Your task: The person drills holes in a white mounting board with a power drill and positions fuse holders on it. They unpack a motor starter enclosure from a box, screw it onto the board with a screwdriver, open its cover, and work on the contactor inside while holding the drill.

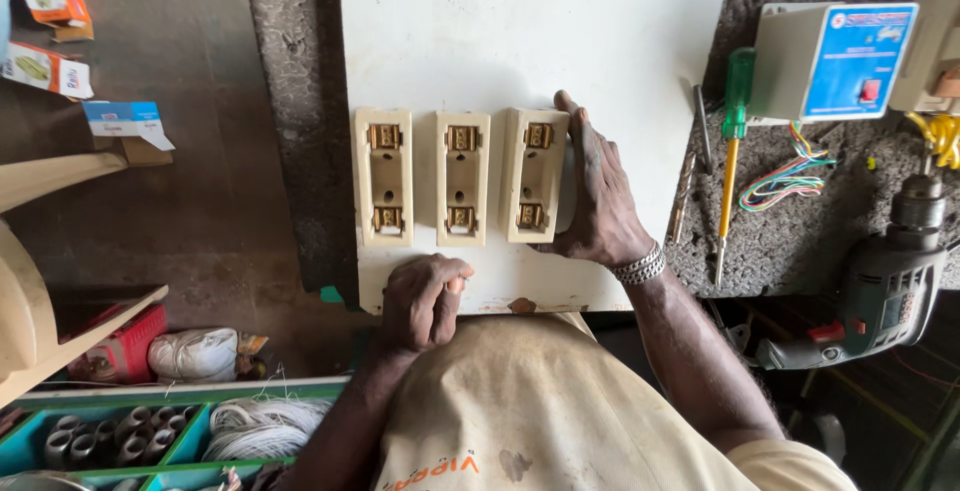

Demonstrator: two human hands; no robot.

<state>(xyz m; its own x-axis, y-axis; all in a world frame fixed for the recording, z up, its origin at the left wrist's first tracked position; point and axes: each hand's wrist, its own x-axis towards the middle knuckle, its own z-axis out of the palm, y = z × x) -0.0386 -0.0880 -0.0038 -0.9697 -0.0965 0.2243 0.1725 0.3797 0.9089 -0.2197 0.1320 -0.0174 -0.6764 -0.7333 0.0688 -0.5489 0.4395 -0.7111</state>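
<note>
Aligning step: right hand [598, 196] spread flat against the rightmost fuse base [535, 175]; left hand [423, 298] curled on the white board [520, 41] edge.

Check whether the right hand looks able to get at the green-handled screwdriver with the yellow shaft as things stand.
Probably yes. The right hand rests on the rightmost cream fuse base, and the green-handled screwdriver lies just beyond the white board's edge on the rough bench, with only thin drill bits between.
</note>
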